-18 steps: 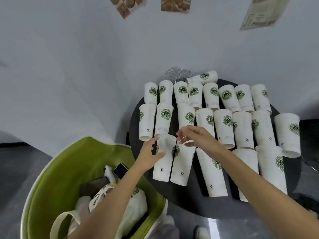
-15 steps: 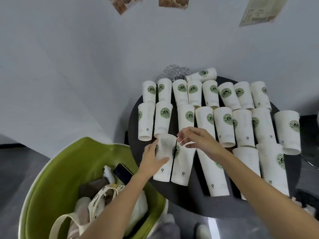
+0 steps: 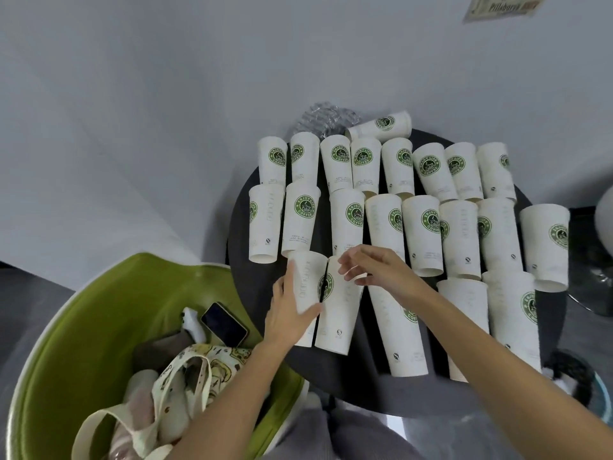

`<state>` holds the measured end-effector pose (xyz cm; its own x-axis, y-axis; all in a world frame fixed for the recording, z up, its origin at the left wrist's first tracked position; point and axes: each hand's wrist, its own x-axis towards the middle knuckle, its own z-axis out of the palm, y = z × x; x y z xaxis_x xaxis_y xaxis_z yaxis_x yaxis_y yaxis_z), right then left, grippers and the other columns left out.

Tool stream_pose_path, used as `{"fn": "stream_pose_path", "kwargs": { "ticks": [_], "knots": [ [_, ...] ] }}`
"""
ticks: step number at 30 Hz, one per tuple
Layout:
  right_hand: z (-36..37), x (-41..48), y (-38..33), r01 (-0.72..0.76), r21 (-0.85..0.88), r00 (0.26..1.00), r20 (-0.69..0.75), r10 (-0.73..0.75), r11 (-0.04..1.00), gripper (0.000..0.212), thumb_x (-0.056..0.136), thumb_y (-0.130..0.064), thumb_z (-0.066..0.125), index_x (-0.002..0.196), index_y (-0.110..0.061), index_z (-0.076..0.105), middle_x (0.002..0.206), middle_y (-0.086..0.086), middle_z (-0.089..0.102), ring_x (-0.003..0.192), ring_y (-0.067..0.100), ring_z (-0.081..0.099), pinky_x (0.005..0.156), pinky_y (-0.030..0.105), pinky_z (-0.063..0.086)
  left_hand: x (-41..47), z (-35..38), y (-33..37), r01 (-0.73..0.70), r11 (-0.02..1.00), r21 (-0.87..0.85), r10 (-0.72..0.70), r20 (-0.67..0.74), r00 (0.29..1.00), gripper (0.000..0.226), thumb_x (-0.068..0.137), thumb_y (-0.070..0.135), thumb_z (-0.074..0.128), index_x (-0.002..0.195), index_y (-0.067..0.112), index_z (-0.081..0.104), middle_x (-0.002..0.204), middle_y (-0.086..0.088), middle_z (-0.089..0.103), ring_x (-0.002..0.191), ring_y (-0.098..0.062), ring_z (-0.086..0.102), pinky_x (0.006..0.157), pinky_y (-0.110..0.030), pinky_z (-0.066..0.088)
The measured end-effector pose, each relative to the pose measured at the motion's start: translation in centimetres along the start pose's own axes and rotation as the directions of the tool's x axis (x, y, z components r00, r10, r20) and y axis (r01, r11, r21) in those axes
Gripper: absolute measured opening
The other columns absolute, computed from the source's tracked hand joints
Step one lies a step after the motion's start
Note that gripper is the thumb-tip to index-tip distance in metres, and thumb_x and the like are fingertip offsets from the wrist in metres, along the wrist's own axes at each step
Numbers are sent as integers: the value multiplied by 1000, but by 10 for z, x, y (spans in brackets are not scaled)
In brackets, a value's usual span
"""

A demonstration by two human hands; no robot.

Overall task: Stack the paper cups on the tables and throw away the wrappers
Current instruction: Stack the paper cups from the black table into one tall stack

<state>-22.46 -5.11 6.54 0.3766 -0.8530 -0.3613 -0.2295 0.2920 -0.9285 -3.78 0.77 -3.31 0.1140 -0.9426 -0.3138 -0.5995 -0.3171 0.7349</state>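
Paper cups (image 3: 300,214): white, tapered, matte card, each with a round green emblem reading "ENJOY LIFE COFFEE". They cover most of the counter (image 3: 335,376) in three rough rows, wider ends toward the near edge. One cup (image 3: 381,124) at the far edge lies crosswise to the others.

Left hand (image 3: 292,310): grasps the leftmost near-row cup (image 3: 306,280), with the thumb along its right side and the fingers along its left.

Right hand (image 3: 374,270): fingers loosely curled and spread over the far end of the adjacent cup (image 3: 335,313). It cannot be told whether they grip it. The two cups touch along their sides.

Wrapper (image 3: 326,119): crumpled, clear and shiny film, at the far edge of the counter behind the back row.

Counter: round, black, smooth, low sheen.

A green tub (image 3: 66,327) with a white outer rim stands just beside the counter's left edge. It has a curved wall and a lime lining. In it are a cream printed cloth bag (image 3: 185,370) with looped handles and a phone (image 3: 224,323) with a dark glossy screen.

Room: the wall (image 3: 149,111) is plain and pale grey. A printed paper notice (image 3: 501,6) is fixed to it at upper right. The floor (image 3: 23,300) is dark grey. Grey fabric (image 3: 348,436) shows at the bottom edge.
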Motion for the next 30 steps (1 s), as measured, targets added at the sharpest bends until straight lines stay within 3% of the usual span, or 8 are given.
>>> {"fn": "stream_pose_path", "kwargs": {
  "ticks": [10,16,19,24,28,30],
  "knots": [
    [-21,16,4,-8,-48,998,64,11,999,29,98,-31,45,93,-13,67,90,1,69,81,12,63,80,28,48,0,4,3,49,999,-3,-49,-57,997,103,80,30,70,153,40,-2,152,-4,27,135,-27,36,95,-41,41],
    [-29,34,10,0,-135,1000,-2,0,991,20,96,-24,50,93,-13,67,87,0,68,79,10,61,76,24,46,-7,-6,-4,1,998,-63,-7,-90,996,102,81,20,72,154,37,4,150,-2,30,133,-12,30,96,-26,27],
    [-34,45,18,47,-202,996,-64,-61,978,12,92,-17,57,85,-20,67,89,-5,69,80,9,59,77,21,43,-12,-10,-9,-5,996,-85,-2,-76,997,103,79,23,73,154,41,5,149,4,31,124,3,26,99,-26,27],
    [-39,57,35,64,-336,993,-72,-93,940,9,91,-22,59,95,-18,67,105,-4,67,91,14,59,83,20,41,-16,-11,-10,-2,993,-118,-8,-84,996,100,79,22,75,153,41,10,136,16,29,124,5,24,100,-26,28],
    [-38,64,45,55,-410,995,-50,-83,910,8,90,-24,61,97,-23,65,107,-1,65,94,16,59,78,15,40,-19,-9,-12,-1,988,-157,-18,-119,993,97,69,39,73,151,35,21,132,17,34,128,0,31,105,-31,35],
    [-37,66,49,48,-415,997,-36,-69,908,7,90,-24,62,96,-25,64,104,1,66,94,17,60,77,14,41,-21,-9,-13,5,986,-167,-29,-140,990,96,70,36,76,148,38,21,131,15,37,128,0,33,104,-29,34]
  ]
}}
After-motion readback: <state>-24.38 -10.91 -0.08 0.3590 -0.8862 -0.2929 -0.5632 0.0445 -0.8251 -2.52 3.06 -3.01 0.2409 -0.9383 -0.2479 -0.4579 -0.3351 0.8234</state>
